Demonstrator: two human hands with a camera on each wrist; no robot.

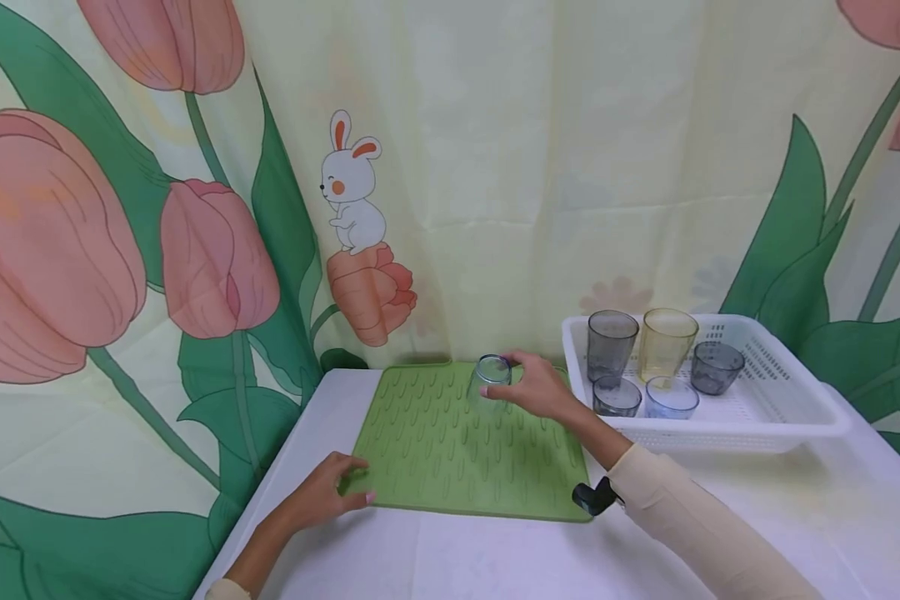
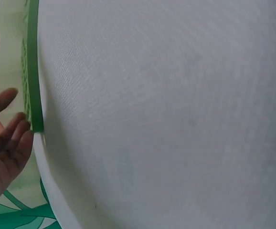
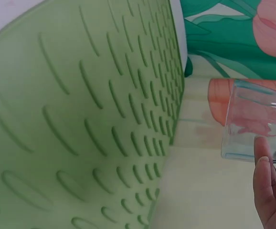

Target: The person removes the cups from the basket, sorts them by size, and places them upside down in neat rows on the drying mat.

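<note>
A white counter (image 1: 487,554) carries everything, its surface showing a fine, fabric-like weave in the left wrist view. A green mat (image 1: 457,467) lies flat on it, roughly rectangular, with a raised rim and rows of slim, elongated ridges. Strips of white show along the mat's left side and in front of its near edge, while its far edge lies near the back of the counter. To the right stands a white basket (image 1: 750,432) with perforated walls, just beside the mat; whether the two touch cannot be told.
</note>
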